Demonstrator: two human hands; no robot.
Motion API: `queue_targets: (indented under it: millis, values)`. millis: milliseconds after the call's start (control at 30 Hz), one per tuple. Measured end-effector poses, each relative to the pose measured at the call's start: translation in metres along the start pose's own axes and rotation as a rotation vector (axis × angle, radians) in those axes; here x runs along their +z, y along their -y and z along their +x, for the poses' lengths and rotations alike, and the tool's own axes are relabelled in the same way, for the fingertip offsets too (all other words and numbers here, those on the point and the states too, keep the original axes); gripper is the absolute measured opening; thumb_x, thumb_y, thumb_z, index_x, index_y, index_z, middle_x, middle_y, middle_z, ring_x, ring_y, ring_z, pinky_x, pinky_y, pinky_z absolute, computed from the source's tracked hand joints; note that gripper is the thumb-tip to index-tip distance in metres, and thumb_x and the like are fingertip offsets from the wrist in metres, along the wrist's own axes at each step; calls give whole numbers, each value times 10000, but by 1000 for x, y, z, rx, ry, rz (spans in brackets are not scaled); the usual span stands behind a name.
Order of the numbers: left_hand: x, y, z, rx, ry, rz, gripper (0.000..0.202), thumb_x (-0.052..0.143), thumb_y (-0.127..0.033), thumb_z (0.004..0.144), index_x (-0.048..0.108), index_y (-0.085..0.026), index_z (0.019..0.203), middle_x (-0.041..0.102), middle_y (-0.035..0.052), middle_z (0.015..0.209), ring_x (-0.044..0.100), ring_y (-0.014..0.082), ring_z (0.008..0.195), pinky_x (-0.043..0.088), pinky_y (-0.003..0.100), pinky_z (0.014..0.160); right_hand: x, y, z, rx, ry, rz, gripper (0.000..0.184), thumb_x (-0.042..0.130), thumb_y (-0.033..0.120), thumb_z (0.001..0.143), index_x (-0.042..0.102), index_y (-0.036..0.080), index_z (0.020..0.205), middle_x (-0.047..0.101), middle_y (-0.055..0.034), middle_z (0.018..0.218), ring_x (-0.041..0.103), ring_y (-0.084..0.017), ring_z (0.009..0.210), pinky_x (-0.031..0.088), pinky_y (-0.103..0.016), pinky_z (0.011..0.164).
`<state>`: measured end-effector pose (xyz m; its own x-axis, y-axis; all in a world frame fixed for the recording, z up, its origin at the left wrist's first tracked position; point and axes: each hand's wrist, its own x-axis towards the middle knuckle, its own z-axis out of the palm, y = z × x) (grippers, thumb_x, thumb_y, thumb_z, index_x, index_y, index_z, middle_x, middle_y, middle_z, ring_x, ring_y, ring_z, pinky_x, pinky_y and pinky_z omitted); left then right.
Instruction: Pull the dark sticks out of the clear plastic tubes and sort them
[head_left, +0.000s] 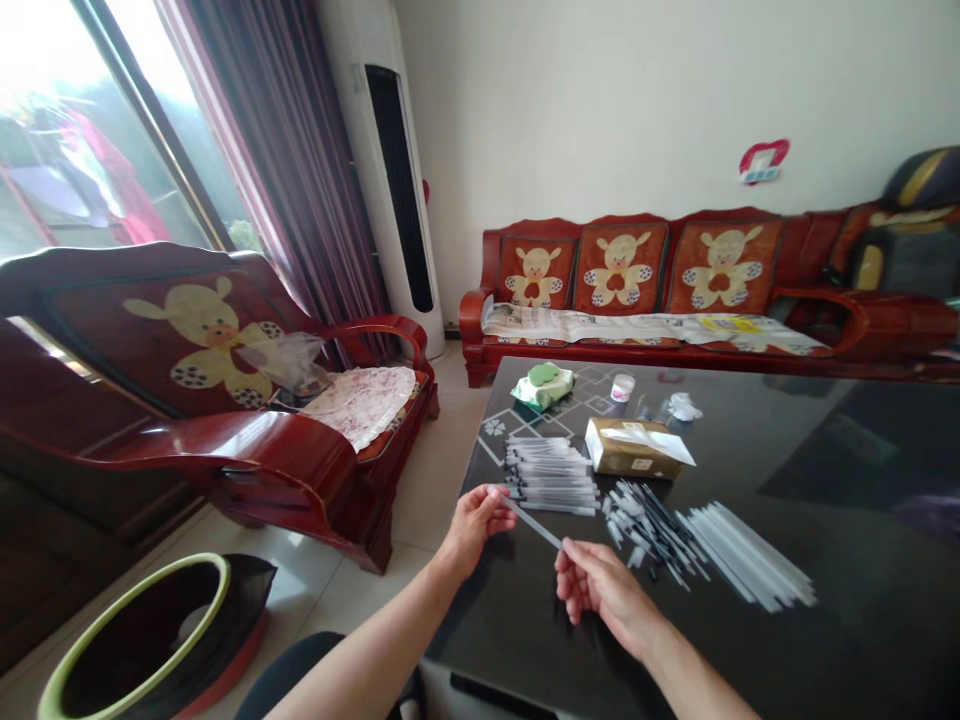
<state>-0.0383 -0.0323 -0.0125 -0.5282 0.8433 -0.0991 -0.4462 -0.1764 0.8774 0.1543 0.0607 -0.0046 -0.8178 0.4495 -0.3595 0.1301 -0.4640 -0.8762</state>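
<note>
Plainly, you have one slim tube [534, 524] stretched between your two hands, above the near left part of the dark table [517, 625]. It is pale, whitish and translucent, straight and narrow. Its long axis runs on a slant: the far end points up and left to your left hand [480, 518], the near end down and right to your right hand [600, 588]. Your left thumb and fingers are pinched together on the far end; your right thumb and fingers are closed on the near end. The hands themselves are apart.

Just beyond your left hand lies one stack of tubes [551, 480], set crosswise and too tightly packed to count. Right of it is one loose heap [651, 525] of short whitish pieces and thin black rods, also too jumbled to count. Farther right, one row of longer white tubes [746, 555] slants much as yours does.

Behind these you have one tissue box [634, 458], one green wipes pack [546, 390], one small round jar [622, 390] and one crumpled white tissue [682, 407]. Past the table, three bear cushions [619, 265] line the long sofa [474, 330]; one armchair [285, 440] stands to your left, with one rimmed bin [225, 580] nearer you.
</note>
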Motion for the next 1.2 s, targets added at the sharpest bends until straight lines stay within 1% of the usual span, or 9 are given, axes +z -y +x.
queue_targets:
  millis: [233, 400, 600, 767, 933, 1100, 1200]
  values:
    - [-2, -5, -8, 9, -4, 17, 400, 701, -444, 731, 617, -119, 949, 695, 103, 808, 667, 158, 684, 534, 265, 663, -3, -5, 3, -11, -6, 6, 383, 555, 510, 825, 561, 133, 754, 634, -37, 553, 541, -102, 385, 441, -214, 381]
    - [-2, -3, -5, 26, -14, 19, 391, 700, -427, 737, 626, -103, 944, 681, 89, 759, 656, 145, 667, 538, 258, 658, -4, -5, 2, -32, -9, 24, 396, 539, 523, 831, 562, 134, 760, 631, -33, 548, 539, -103, 385, 446, -217, 381]
    - [6, 1, 5, 15, -43, 36, 414, 678, -465, 746, 637, -96, 930, 680, 96, 744, 651, 143, 643, 537, 248, 626, -5, 1, -2, -29, -17, 41, 400, 539, 521, 829, 567, 134, 732, 605, -17, 494, 513, -100, 348, 435, -214, 344]
    - [8, 4, 12, -1, -48, 26, 392, 699, -439, 734, 640, -95, 914, 678, 86, 719, 649, 136, 631, 537, 238, 619, -7, 5, -3, -38, -11, 68, 390, 566, 508, 816, 574, 132, 714, 598, -12, 491, 507, -97, 347, 439, -216, 342]
    - [10, 8, 18, -38, -102, 33, 350, 724, -399, 716, 639, -84, 842, 667, 75, 668, 633, 122, 573, 535, 227, 583, -9, 6, -4, -42, 3, 57, 397, 587, 515, 798, 578, 129, 705, 570, 7, 489, 479, -77, 339, 423, -201, 335]
    - [20, 13, 21, -85, -44, -35, 332, 728, -364, 725, 634, -97, 898, 670, 73, 722, 641, 122, 605, 546, 228, 578, -14, 5, -4, -69, -4, 23, 411, 569, 535, 800, 579, 133, 711, 546, 20, 471, 453, -70, 332, 412, -199, 335]
    - [26, 15, 21, -111, -50, -22, 326, 731, -356, 724, 634, -89, 884, 667, 75, 695, 639, 124, 585, 542, 219, 545, -17, 4, -4, -84, -4, -1, 415, 566, 539, 800, 586, 132, 716, 546, 20, 466, 454, -72, 337, 408, -198, 338]
